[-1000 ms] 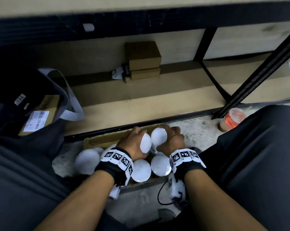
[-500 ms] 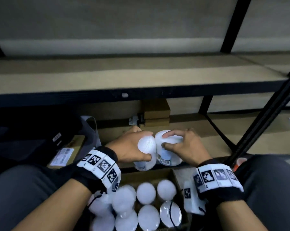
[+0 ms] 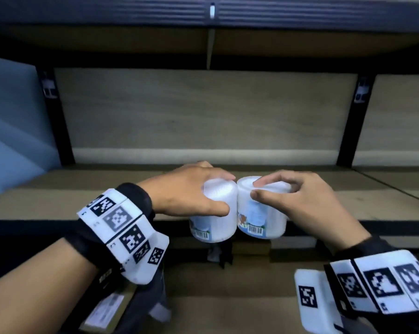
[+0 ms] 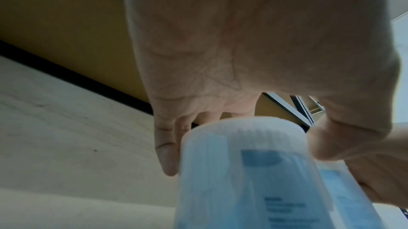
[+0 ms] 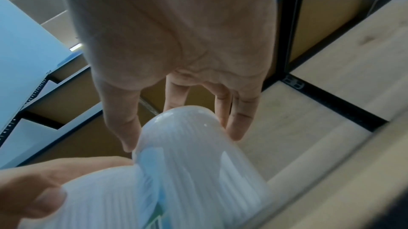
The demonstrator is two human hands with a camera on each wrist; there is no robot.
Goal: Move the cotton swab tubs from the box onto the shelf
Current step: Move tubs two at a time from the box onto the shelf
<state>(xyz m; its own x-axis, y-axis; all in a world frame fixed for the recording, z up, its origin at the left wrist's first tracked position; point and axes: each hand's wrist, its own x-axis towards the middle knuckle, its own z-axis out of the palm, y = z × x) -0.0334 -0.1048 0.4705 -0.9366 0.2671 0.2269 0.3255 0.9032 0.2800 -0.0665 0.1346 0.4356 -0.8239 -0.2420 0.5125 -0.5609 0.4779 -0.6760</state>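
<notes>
My left hand [image 3: 198, 189] grips a white cotton swab tub [image 3: 215, 213] from above, thumb on its near side; the same tub [image 4: 249, 171] fills the left wrist view under my palm. My right hand [image 3: 292, 196] grips a second tub [image 3: 259, 213] with a blue label and barcode, also seen in the right wrist view as a ribbed white tub [image 5: 194, 171]. The two tubs touch side by side, held in the air just in front of the wooden shelf [image 3: 59, 196] and its dark front edge. The box is out of view.
The shelf board has a pale back panel [image 3: 203, 112] and black uprights [image 3: 348, 121] at the sides. Another shelf level [image 3: 203, 42] runs overhead. A lower shelf with a labelled cardboard box [image 3: 107, 309] lies below my left wrist.
Both hands have lifted the two tubs out of the box and up from the lower shelf level to the front edge of the higher shelf. The box has left the view.
</notes>
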